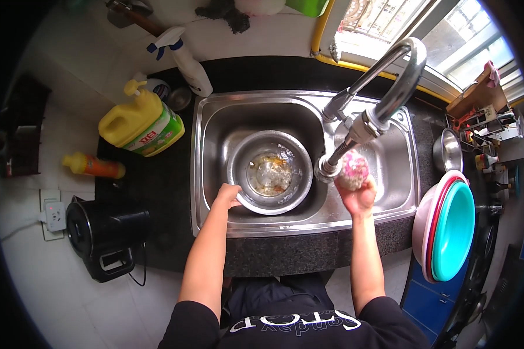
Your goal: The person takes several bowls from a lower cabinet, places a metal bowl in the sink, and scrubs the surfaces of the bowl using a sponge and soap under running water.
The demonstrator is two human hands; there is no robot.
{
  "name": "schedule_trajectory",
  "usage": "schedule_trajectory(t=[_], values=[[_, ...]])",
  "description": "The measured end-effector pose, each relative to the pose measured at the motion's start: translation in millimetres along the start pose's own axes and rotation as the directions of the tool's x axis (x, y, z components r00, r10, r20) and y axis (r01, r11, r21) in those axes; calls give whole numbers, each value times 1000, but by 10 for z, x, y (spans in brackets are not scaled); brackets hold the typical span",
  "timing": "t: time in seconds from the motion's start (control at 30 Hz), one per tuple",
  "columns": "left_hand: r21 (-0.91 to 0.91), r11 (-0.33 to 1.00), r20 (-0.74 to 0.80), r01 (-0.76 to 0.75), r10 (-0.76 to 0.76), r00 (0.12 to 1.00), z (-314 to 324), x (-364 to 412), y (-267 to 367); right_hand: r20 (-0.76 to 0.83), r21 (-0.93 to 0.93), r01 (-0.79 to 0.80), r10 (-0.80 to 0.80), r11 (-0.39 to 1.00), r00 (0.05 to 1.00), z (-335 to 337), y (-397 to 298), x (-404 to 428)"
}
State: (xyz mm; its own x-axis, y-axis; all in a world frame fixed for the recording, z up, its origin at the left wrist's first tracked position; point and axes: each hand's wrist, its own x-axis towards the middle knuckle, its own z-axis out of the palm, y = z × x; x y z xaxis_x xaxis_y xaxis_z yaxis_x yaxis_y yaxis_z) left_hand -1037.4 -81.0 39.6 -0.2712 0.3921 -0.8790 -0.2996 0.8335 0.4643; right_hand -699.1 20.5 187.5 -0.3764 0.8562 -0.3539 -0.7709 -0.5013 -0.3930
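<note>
My left hand (pixel 230 196) grips the near-left rim of a round metal basin (pixel 305 174). The basin stands in the larger bowl of a stainless steel double sink (pixel 214 122), with murky liquid and food bits (pixel 270 174) at its bottom. In my right hand (pixel 361 198) is a pink and white scrubbing ball or cloth (pixel 353 170), held up over the divider and the smaller bowl. The flexible chrome faucet (pixel 412 65) arches above, and its spout end (pixel 327 169) hangs just left of the scrubber, partly covering it.
Left of the sink stand a yellow detergent jug (pixel 126 118), a white spray bottle (pixel 192 70), an orange bottle (pixel 98 165) and a black electric kettle (pixel 100 231). Stacked plastic basins (pixel 454 231) and a metal bowl (pixel 447 150) are at the right. A window (pixel 454 39) is behind the faucet.
</note>
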Motion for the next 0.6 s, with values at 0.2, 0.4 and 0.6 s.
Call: schedule_trajectory(t=[0.2,0.4,0.6], values=[[-13,999,152,41,-38,988,61,-335,244,7,-33,-56,56,998,998,-240,188,-174],[40,968,-87,-248,250,964,147,-407,306,-45,-64,-18,15,998,999,-241,253,-187],[-72,921,-154,-382,368,917,31,-364,324,34,-32,-2,3,999,999,-300,231,-247]])
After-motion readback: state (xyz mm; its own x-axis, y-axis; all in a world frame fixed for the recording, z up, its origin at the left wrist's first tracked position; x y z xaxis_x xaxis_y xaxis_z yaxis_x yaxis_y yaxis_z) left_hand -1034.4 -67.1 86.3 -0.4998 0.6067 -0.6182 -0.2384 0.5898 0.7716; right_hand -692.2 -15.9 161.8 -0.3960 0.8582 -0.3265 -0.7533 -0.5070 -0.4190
